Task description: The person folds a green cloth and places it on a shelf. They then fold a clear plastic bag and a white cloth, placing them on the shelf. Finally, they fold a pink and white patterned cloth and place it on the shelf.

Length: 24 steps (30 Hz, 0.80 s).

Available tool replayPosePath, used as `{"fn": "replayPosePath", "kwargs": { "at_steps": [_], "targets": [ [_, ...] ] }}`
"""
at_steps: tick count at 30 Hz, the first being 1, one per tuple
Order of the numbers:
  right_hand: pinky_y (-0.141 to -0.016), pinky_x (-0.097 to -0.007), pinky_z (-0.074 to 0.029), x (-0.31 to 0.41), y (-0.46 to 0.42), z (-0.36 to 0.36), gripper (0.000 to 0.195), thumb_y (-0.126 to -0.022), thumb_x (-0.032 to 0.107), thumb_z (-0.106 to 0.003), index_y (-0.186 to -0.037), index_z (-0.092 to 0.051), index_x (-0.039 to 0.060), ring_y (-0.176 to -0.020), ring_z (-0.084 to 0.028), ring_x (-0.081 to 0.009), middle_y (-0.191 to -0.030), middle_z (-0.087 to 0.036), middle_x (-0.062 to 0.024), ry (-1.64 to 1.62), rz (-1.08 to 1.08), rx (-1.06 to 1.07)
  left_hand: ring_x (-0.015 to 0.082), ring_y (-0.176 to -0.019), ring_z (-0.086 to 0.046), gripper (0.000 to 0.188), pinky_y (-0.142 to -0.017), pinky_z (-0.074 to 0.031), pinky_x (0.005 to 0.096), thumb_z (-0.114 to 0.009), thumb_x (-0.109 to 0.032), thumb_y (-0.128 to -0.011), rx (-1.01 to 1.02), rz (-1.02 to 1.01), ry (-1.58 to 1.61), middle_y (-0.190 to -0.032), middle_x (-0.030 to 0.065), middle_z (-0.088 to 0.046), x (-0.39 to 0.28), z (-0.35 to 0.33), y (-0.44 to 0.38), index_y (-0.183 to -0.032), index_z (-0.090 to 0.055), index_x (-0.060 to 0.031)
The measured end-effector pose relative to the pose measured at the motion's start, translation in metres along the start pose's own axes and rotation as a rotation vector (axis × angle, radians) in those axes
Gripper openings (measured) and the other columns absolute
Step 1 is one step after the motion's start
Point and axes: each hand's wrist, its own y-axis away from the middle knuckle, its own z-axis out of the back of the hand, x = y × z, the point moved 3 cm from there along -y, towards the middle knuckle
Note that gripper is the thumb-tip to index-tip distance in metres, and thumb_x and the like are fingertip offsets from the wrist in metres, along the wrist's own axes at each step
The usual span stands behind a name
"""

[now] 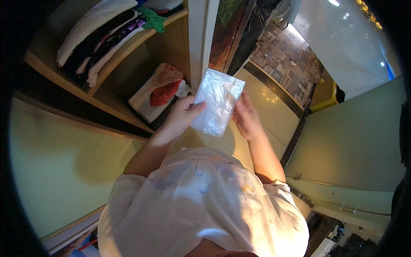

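A flat rectangular package in clear, crinkled plastic film (218, 102) is held up in front of my body, its surface shiny with reflections. My left hand (185, 112) grips its left edge, thumb on the upper face and the other fingers mostly hidden. At the right edge is my right hand (248, 119), blurred, with its fingers close along the package. Whether those fingers touch or hold it cannot be told. Whatever lies inside the film is not clear.
To the left, a wooden shelf unit (138, 45) bears folded clothes (106, 41) and a green cloth (151, 19). Its lower compartment holds a red patterned cloth item (165, 93) on a pale flat bundle. A pale green panel (346, 138) stands right; tiled floor (269, 96) lies ahead.
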Motion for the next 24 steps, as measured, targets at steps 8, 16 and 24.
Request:
{"fn": "replayPosePath", "kwargs": {
  "at_steps": [8, 16, 24],
  "targets": [
    [-0.086, -0.0258, -0.049, 0.004, 0.002, -0.009, 0.048, -0.086, -0.005, -0.063, -0.129, -0.044, 0.0031, -0.097, -0.061, -0.0108, -0.111, -0.065, -0.0061, 0.342, 0.128, -0.010, 0.0073, -0.083, -0.060, 0.017, -0.072, -0.049, 0.0232, -0.059, -0.014, -0.095, -0.067, -0.063, -0.103, -0.093, 0.0020, -0.065, -0.015, 0.008, 0.006, -0.105, -0.063, -0.0009],
    [-0.088, -0.0311, -0.049, 0.007, 0.004, 0.000, 0.029, -0.091, -0.002, -0.053, -0.120, -0.054, 0.0049, -0.102, -0.061, -0.0189, -0.118, -0.062, -0.0117, 0.431, 0.294, 0.244, 0.0102, -0.082, -0.062, 0.018, -0.069, -0.052, 0.0226, -0.047, -0.001, -0.096, 0.019, -0.053, -0.024, -0.094, 0.0039, -0.064, -0.022, 0.016, 0.019, -0.101, -0.064, -0.0039],
    [-0.088, -0.0289, -0.048, -0.008, -0.005, -0.042, 0.040, -0.094, 0.016, -0.061, -0.129, -0.047, 0.0031, -0.102, -0.059, -0.0174, -0.116, -0.060, -0.0115, 0.335, 0.077, 0.130, 0.0166, -0.090, -0.061, 0.020, -0.081, -0.048, 0.0295, -0.044, 0.008, -0.090, -0.069, -0.611, -0.670, -0.093, 0.0097, -0.064, -0.051, 0.028, 0.045, -0.096, -0.061, -0.0004]
  ]
}}
